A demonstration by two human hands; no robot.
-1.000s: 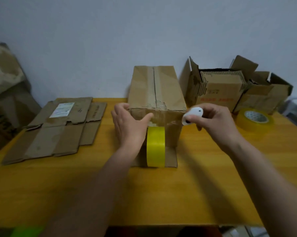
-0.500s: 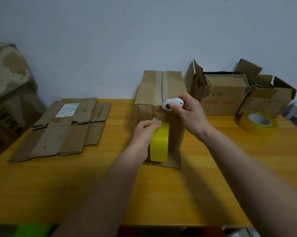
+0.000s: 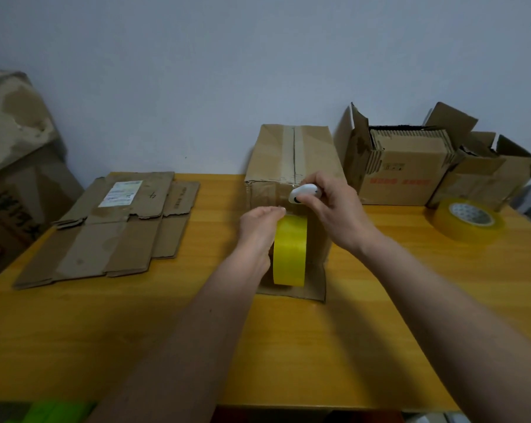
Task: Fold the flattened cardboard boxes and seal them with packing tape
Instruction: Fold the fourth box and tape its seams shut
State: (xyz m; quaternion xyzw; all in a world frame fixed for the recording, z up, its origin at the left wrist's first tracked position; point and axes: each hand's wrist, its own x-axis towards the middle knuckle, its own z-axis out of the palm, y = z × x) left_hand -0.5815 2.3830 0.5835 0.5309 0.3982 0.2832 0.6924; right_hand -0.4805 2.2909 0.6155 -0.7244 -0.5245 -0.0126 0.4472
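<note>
A folded brown cardboard box (image 3: 291, 154) stands at the table's middle, a tape strip running along its top seam. A yellow tape roll (image 3: 289, 250) hangs on edge against the box's front face. My left hand (image 3: 258, 230) holds the roll from its left side, fingertips at the top where the tape leaves it. My right hand (image 3: 334, 209) grips a small white cutter (image 3: 302, 193) at the box's front top edge, just above the roll. A stack of flattened cardboard boxes (image 3: 111, 227) lies on the left.
Open cardboard boxes (image 3: 410, 172) holding folded cardboard stand at the back right against the wall. A second yellow tape roll (image 3: 467, 219) lies flat near the right edge of the yellow wooden table (image 3: 380, 331). More cardboard (image 3: 13, 148) leans at the far left.
My right hand brought the white cutter from the box's right corner to its front top edge above the roll. My left hand shifted from the box's face onto the roll.
</note>
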